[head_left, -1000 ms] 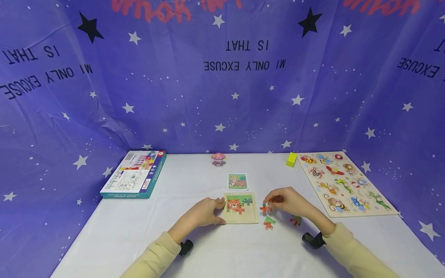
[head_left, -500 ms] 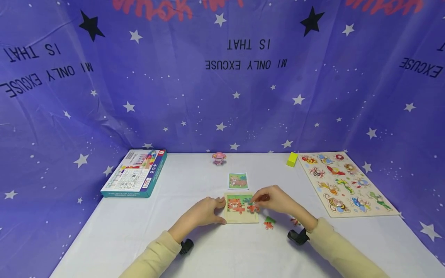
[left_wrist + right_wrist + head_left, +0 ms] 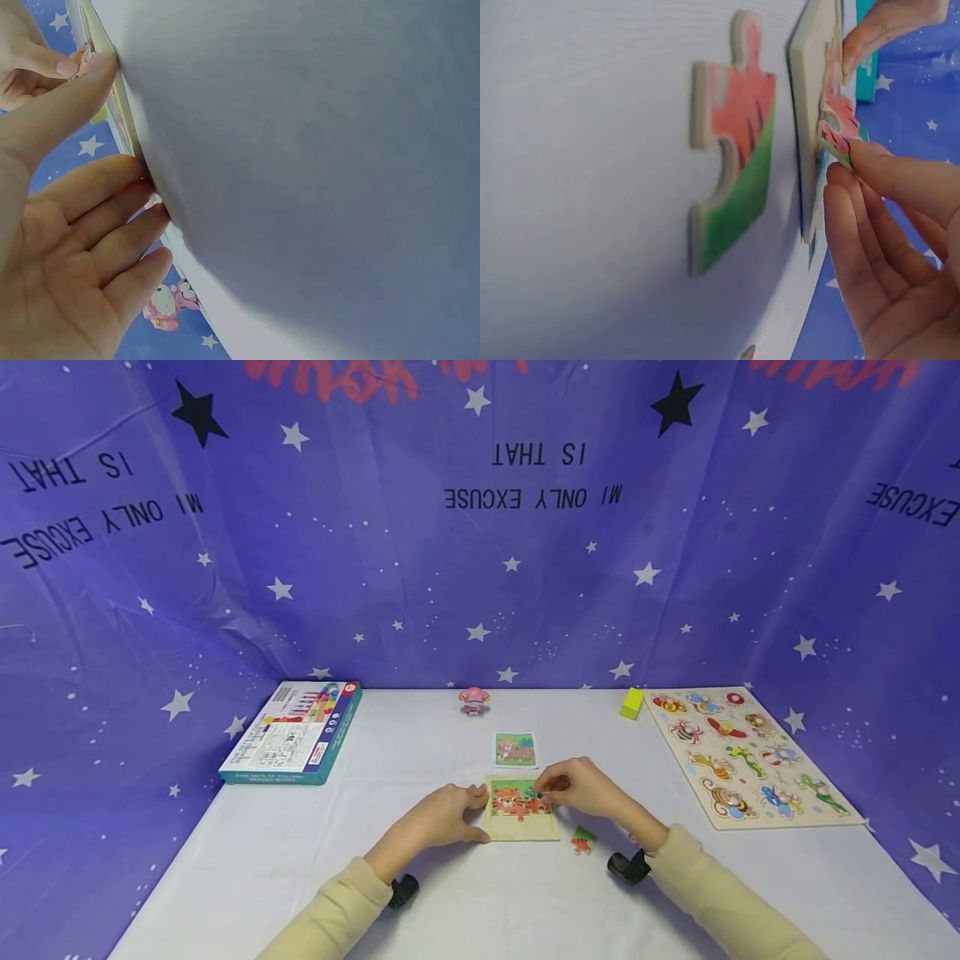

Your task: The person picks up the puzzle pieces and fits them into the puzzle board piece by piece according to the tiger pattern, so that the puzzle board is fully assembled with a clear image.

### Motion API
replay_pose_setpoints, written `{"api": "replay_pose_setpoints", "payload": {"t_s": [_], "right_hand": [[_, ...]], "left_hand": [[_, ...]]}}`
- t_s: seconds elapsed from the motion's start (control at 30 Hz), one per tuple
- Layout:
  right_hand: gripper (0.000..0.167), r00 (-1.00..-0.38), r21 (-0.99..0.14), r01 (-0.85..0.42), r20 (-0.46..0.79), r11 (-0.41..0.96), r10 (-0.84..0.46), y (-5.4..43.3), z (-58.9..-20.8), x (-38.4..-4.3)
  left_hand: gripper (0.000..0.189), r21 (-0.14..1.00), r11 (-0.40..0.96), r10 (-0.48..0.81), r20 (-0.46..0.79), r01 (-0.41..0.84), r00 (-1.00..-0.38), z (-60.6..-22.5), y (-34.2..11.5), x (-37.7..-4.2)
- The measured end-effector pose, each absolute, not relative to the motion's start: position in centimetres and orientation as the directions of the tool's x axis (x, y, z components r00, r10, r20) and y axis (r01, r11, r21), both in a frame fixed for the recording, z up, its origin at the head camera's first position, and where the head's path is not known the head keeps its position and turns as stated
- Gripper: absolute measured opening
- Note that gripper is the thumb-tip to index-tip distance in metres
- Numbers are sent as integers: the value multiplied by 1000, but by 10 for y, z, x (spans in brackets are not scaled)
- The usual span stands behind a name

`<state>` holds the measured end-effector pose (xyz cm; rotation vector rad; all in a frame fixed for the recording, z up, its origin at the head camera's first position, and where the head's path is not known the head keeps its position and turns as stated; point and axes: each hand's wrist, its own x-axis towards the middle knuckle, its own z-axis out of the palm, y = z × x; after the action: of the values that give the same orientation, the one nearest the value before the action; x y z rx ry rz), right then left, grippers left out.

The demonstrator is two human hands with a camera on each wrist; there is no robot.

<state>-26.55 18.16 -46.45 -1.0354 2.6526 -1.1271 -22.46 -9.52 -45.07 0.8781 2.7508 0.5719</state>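
Note:
A shallow wooden puzzle board (image 3: 522, 837) with an orange tiger picture lies mid-table. Against its left edge my left hand (image 3: 447, 816) rests, thumb and fingers extended and spread along the rim. Over the picture's right side, my right hand (image 3: 900, 225) pinches a striped red-and-green puzzle piece (image 3: 836, 141) between thumb and fingers, low over the board. Whether that piece is seated cannot be told. One loose puzzle piece (image 3: 582, 839), striped red and green, lies flat just right of the board. Another piece (image 3: 632, 838) is mostly hidden by my right wrist.
Behind the board lies a bear picture card (image 3: 515, 750). Farther back are a pink toy figure (image 3: 473, 700) and a yellow block (image 3: 632, 703). A boxed toy set (image 3: 291, 732) is at left, an insect peg board (image 3: 750, 760) at right. A purple curtain (image 3: 480, 568) closes the back.
My right hand has moved left, carrying the puzzle piece from beside the board to over its right part. The left hand has stayed at the board's left edge.

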Motion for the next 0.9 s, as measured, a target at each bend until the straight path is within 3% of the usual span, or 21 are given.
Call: {"api": "replay_pose_setpoints", "payload": {"t_s": [0.43,0.9], "right_hand": [[10,-810,-650,-507,134,566,-571,174,-464,-263],[16,-774,-620,-551,131,558,-619,174,-464,-262]], "left_hand": [[69,415,754,586,-74,509,-807,-452,-95,-226],[68,406,754,588,-69,516,-806,-451,-95,-226]]}}
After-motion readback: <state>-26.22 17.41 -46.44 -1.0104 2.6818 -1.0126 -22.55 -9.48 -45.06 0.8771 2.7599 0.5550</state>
